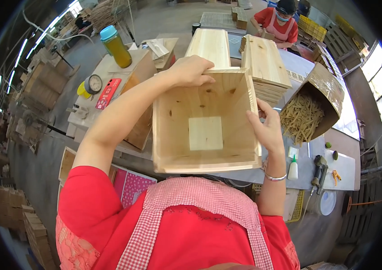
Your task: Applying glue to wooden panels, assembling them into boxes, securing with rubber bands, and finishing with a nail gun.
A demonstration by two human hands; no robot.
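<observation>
A square, tapered box of pale wood [168, 130] is held up in front of my chest, its wide mouth tilted toward me. Dark knots dot its inner walls, and a lighter square forms the bottom. My left hand [192, 71] grips the far rim, thumb inside and fingers over the outside. On the right wall, my right hand [268, 126] is wrapped round the edge, some fingers hidden behind it. Beyond the box lie wooden panels [209, 45] and a stack of tapered boards [266, 60].
At right, a cardboard carton [330, 96] holds many thin wood strips. A glue bottle [293, 170], a power tool [319, 173] and orange pliers [336, 176] lie nearby. Left stand a drink bottle [118, 49], a clock [94, 84] and a red phone [108, 93]. A co-worker [281, 27] works opposite.
</observation>
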